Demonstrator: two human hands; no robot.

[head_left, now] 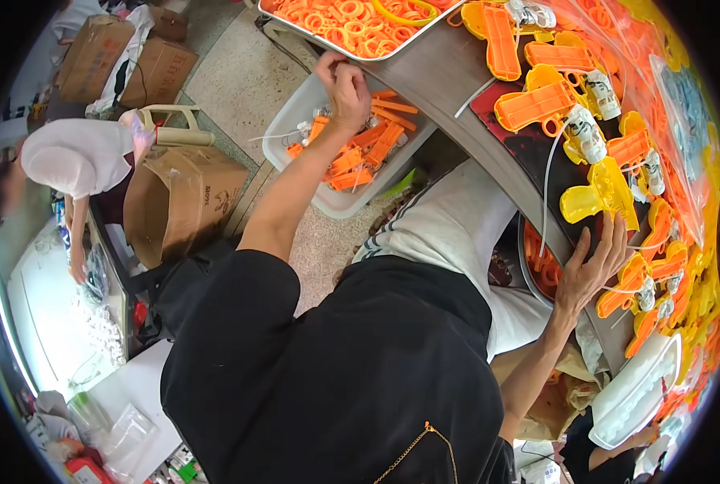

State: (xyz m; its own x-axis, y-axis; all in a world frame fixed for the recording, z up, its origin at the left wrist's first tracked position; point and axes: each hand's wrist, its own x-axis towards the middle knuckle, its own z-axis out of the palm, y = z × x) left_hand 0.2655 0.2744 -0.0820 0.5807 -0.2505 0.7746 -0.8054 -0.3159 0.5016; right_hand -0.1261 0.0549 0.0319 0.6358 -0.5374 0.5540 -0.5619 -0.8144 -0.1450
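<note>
My left hand [346, 90] is curled closed beside the tray's corner, over a translucent plastic bin [340, 202]; whatever its fingers may hold is hidden. Inside the bin lie orange plastic parts [384, 145] and a few white pieces. On the right, my right hand [595, 262] lies with fingers stretched out, their tips touching the lower edge of a yellow plastic shell [598, 194]. Around that shell, several orange-and-yellow plastic assemblies [537, 101] with white patterned cylinders [586, 135] and thin white strands are spread along the worktable [432, 77].
A metal tray [368, 58] of orange rings stands at the table's far end. Heaped orange and yellow parts line the right side, near a white plastic container [636, 391]. At left, another person [78, 157] works by an open cardboard box [187, 198].
</note>
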